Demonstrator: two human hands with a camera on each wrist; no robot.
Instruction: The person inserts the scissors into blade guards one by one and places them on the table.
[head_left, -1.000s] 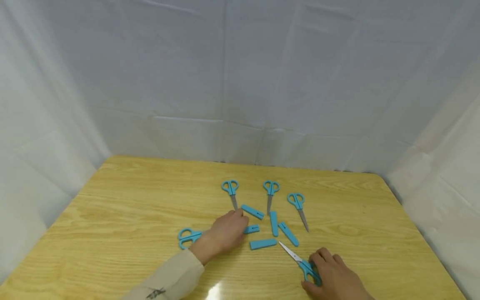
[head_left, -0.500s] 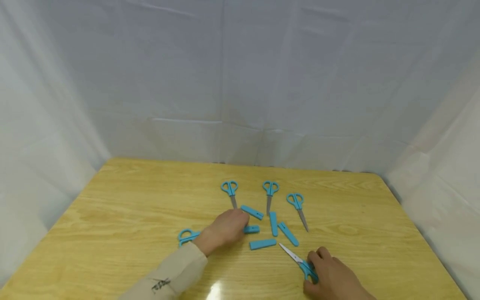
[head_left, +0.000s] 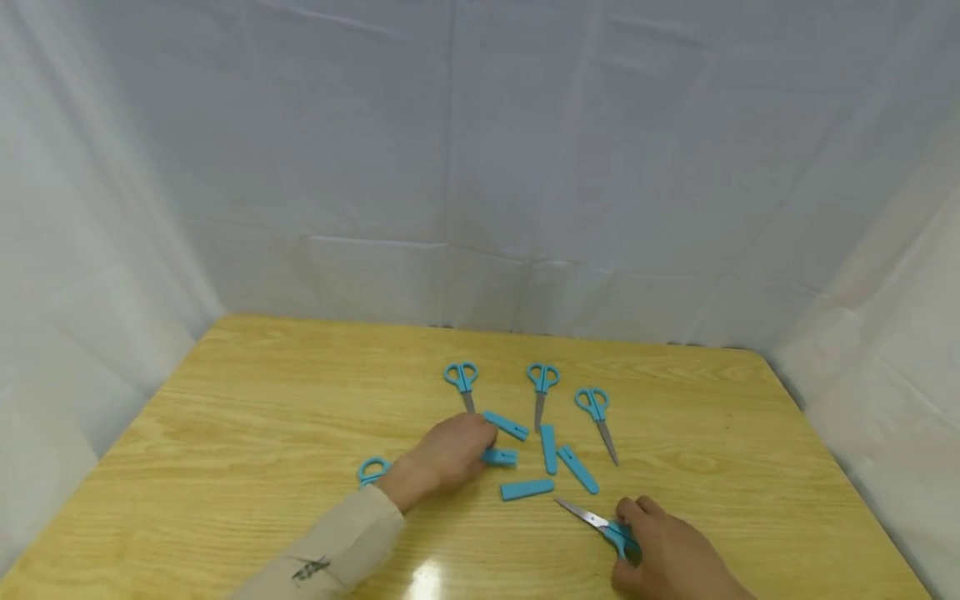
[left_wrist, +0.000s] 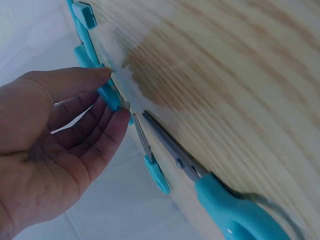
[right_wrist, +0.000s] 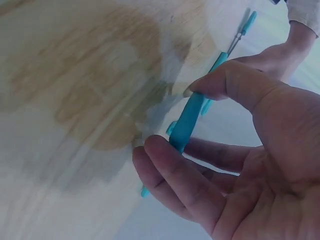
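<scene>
My left hand (head_left: pixel 448 454) pinches a blue scissors cover (head_left: pixel 501 457) near the middle of the table. In the left wrist view, the thumb and fingertips close on this cover (left_wrist: pixel 109 96). Beneath my left forearm lies a pair of scissors (left_wrist: pixel 225 207), its blades mostly hidden in the head view. My right hand (head_left: pixel 670 554) grips another pair of scissors (head_left: pixel 618 537) by the blue handles, bare blades pointing left and away. The right wrist view shows thumb and fingers on the handle (right_wrist: pixel 185 122). That pair's tip is just below a loose cover (head_left: pixel 527 489).
Farther back lie three scissors: one left (head_left: pixel 461 379), one middle (head_left: pixel 542 382), one right (head_left: pixel 597 410). Several more blue covers, such as the upright one (head_left: pixel 549 450) and slanted ones (head_left: pixel 506 425), sit between the hands. White sheeting (head_left: pixel 480 167) surrounds the wooden table (head_left: pixel 262 400).
The scissors in my right hand have turned slightly, their tip lower. The cover in my left hand has shifted slightly left. The other scissors and covers stay put.
</scene>
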